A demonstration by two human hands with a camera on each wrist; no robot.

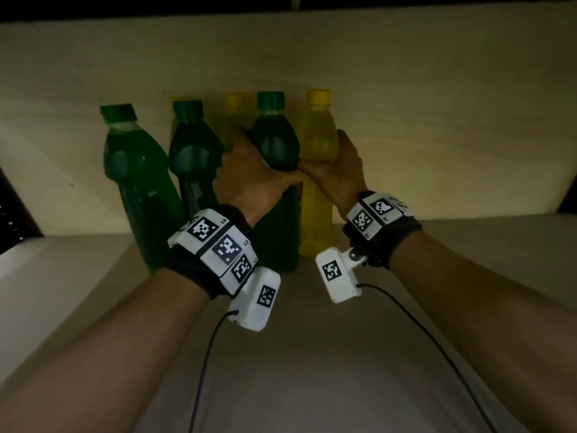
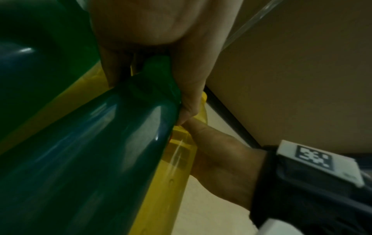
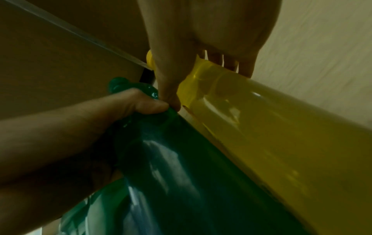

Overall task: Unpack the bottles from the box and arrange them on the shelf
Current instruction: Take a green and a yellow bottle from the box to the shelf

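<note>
I see my left hand (image 1: 249, 170) wrapped round a green bottle (image 1: 274, 142), my right hand (image 1: 337, 170) clasping the yellow bottle (image 1: 318, 132) beside it, both upright on the shelf (image 1: 312, 354), thumbs touching

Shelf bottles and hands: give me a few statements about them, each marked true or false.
1. The left hand grips a green bottle. True.
2. The right hand holds a green bottle. False: it grips the yellow bottle.
3. The two held bottles stand side by side on the shelf. True.
4. Every cap in the head view is yellow. False: three caps are green.
5. The leftmost green bottle is held. False: no hand touches it.
</note>
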